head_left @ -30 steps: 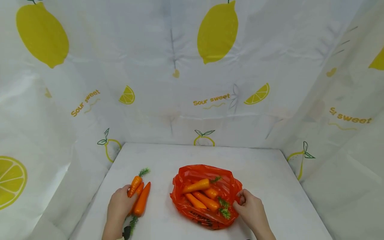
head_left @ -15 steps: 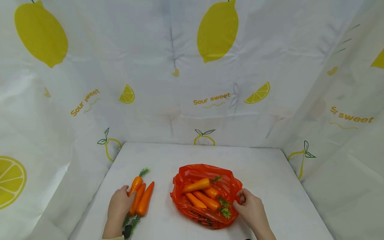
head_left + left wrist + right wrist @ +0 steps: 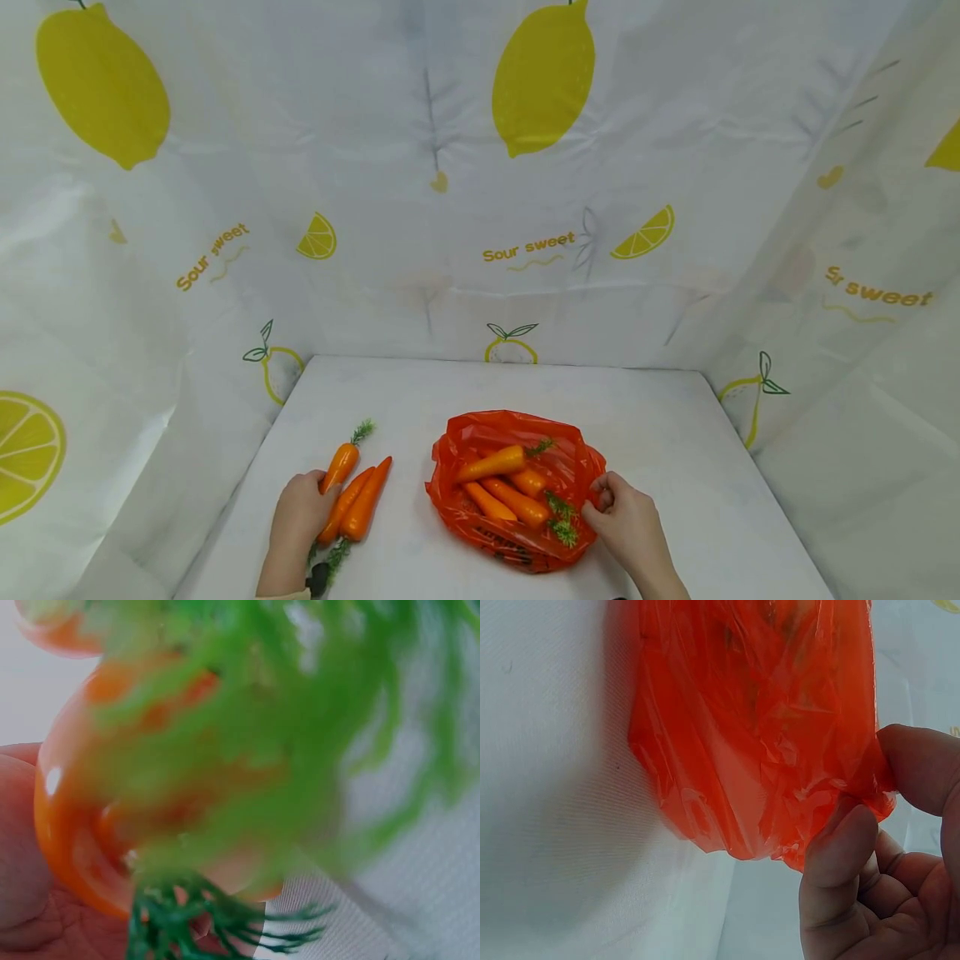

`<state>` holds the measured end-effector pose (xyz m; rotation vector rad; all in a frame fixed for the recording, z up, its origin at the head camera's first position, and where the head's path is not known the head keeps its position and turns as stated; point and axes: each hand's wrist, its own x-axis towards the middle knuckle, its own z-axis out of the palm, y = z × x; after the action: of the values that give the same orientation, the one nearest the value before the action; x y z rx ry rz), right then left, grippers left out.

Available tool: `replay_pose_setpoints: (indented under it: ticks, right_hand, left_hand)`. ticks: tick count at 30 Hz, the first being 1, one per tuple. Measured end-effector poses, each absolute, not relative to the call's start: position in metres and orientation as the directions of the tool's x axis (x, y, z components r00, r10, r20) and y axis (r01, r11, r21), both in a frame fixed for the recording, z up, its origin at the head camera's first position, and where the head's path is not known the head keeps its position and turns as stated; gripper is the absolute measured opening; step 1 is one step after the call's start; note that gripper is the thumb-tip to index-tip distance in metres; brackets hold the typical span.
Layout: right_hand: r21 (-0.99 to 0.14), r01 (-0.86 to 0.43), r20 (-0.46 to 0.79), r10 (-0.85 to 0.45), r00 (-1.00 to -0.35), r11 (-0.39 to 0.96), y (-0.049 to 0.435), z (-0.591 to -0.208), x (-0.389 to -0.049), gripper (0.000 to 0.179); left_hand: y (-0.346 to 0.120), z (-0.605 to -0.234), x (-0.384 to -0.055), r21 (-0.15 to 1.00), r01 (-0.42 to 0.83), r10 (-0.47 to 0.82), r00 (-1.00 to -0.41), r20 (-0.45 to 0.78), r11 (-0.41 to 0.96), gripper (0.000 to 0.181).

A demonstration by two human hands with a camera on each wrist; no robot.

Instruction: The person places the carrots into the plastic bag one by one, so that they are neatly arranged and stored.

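At the left of the head view, my left hand (image 3: 294, 518) holds toy carrots beside the red bag. One carrot (image 3: 342, 465) has its green top pointing away from me. A middle carrot (image 3: 347, 507) and a right carrot (image 3: 369, 502) lie with tips forward and tops near my wrist. In the left wrist view a rounded carrot end (image 3: 64, 840) sits against the palm, partly behind blurred green fronds (image 3: 270, 742). My right hand (image 3: 632, 525) pinches the right rim of the red plastic bag (image 3: 705, 750) between thumb and finger. Several carrots (image 3: 517, 504) lie inside the open bag.
A white table (image 3: 420, 392) bears the bag and carrots. White sheeting (image 3: 390, 292) printed with lemons stands behind it and along both sides. A small black object (image 3: 318, 578) is at my left wrist.
The middle and right carrots have slid and fanned to the right, apart from the carrot with its top pointing away. My right hand and the bag stay in place.
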<state>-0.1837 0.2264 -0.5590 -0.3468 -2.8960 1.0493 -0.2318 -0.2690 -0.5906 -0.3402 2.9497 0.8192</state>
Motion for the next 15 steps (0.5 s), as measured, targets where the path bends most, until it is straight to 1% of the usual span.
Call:
replay_pose_setpoints:
  ticks: [8, 15]
  right_hand:
    - [-0.639, 0.197, -0.037, 0.227, -0.973, 0.743, 0.226, -0.558, -0.183, 0.021]
    - [-0.638, 0.180, -0.018, 0.219, -0.976, 0.749, 0.227, -0.559, -0.183, 0.020]
  left_hand:
    - [-0.273, -0.593, -0.230, 0.487, -0.210, -0.187, -0.978, -0.096, 0.848, 0.044]
    - [-0.273, -0.578, -0.226, 0.483, -0.251, -0.233, -0.967, -0.098, 0.839, 0.048]
